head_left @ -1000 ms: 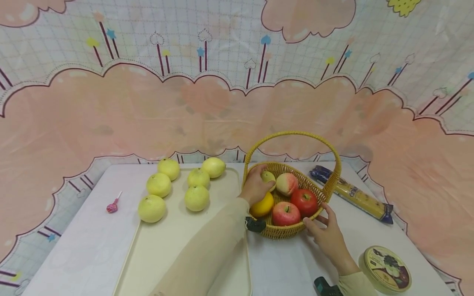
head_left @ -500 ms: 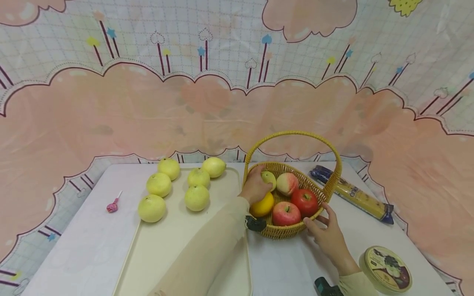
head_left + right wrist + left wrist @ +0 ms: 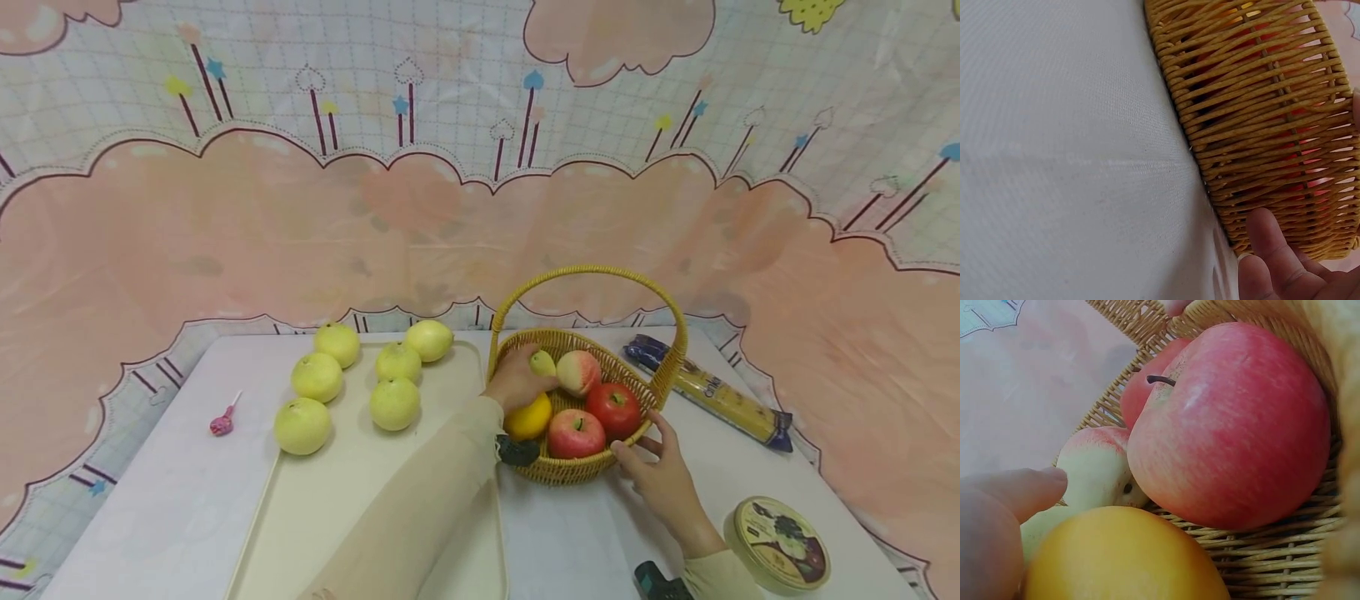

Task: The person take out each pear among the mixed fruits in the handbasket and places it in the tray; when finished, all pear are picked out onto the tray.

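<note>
A wicker basket with a tall handle holds several fruits. My left hand reaches inside at its left and holds a yellow-green fruit between thumb and fingers; most fingers are hidden. In the left wrist view, the thumb lies over that fruit, behind a yellow fruit. Close by are a peach, a red fruit and a pink-red apple. My right hand grips the basket's near right rim, its fingertips against the woven side in the right wrist view.
Left of the basket is a cream tray, with several yellow-green fruits on it and along its left edge. A lollipop lies farther left. To the right are a yellow-and-blue packet and a round tin.
My left thumb has come down over the yellow-green fruit, which shows less now. The right hand stays on the basket rim. The head view has shifted slightly.
</note>
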A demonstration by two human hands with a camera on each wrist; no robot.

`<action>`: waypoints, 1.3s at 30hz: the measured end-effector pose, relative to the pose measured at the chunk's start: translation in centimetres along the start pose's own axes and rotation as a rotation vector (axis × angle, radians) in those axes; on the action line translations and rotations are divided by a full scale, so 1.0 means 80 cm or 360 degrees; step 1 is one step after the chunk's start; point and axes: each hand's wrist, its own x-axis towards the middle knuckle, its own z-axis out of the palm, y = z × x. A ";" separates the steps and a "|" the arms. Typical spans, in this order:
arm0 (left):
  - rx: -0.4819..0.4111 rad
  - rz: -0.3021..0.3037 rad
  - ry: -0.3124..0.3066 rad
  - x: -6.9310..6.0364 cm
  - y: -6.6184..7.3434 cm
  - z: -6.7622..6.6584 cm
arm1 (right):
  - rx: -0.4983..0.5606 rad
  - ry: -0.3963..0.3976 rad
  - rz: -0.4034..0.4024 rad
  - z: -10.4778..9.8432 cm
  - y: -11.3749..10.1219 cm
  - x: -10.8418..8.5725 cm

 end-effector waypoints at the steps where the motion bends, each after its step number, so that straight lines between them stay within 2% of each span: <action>1: -0.0008 -0.0004 -0.0004 0.000 0.000 0.000 | -0.0007 0.0004 0.0006 0.000 0.000 0.000; 12: -0.0025 -0.0062 0.0011 -0.002 0.000 0.003 | -0.0034 0.0004 0.0009 -0.001 0.001 0.001; 21: 0.0013 -0.0008 -0.0016 -0.006 0.002 -0.001 | -0.0038 0.0005 0.0012 0.000 0.002 0.001; 31: -0.0088 0.0036 0.0069 0.001 0.001 0.002 | -0.0024 0.0002 0.0012 0.000 0.002 0.001; 39: -0.0056 0.0137 0.0133 0.003 -0.002 0.005 | -0.0035 0.0005 0.0007 0.000 0.003 0.001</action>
